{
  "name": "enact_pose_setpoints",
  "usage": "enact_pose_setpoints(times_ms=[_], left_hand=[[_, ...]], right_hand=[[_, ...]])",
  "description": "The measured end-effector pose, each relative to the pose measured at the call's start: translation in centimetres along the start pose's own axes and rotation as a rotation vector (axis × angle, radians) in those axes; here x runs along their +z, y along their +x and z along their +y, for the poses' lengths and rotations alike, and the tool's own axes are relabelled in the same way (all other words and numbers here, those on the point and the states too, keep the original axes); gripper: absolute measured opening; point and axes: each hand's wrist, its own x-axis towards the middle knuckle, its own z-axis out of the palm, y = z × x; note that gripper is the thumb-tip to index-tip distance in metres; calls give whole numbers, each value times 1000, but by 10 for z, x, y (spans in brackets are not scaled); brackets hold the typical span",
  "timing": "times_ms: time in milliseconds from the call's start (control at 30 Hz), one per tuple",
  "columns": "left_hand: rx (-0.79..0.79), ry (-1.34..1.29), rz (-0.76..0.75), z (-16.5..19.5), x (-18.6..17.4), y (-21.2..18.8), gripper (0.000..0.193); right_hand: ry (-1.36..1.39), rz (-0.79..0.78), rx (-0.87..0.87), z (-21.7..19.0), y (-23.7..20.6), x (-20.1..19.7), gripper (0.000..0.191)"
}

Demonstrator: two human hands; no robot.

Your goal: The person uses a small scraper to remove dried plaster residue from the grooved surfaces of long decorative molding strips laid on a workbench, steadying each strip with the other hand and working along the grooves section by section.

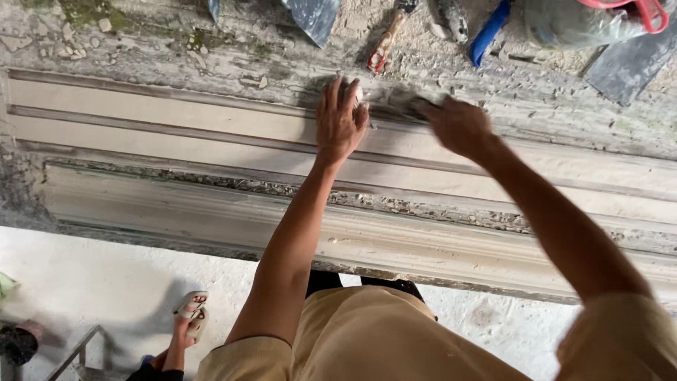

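Left hand grip: fingers spread flat, a small pale piece under them on the moulding top edge. Right hand blurred, grip unclear. Likely mid-smoothing; next stroke wants even pressure along the ledge

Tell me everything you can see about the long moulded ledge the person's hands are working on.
The moulded ledge is a long, pale, plaster-like cornice running across the view in stepped bands, with thin darker grooves between them. Its lower edges are rough and crumbly, and the top surface behind it is flaky with greenish patches. The left hand rests flat with fingers spread on an upper band; the right hand, blurred, touches the upper edge beside it. Tools lie on the rough surface above.
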Motion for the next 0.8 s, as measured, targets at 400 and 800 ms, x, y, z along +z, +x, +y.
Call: enact_pose_setpoints(times_ms=[400, 800], left_hand=[[151, 110, 84, -99, -61, 26, 53], [43, 261, 211, -360, -245, 47, 44]], right_hand=[[-285, -76, 15, -33, 9, 7, 47], [-180, 152, -181, -411, 250, -113, 52]])
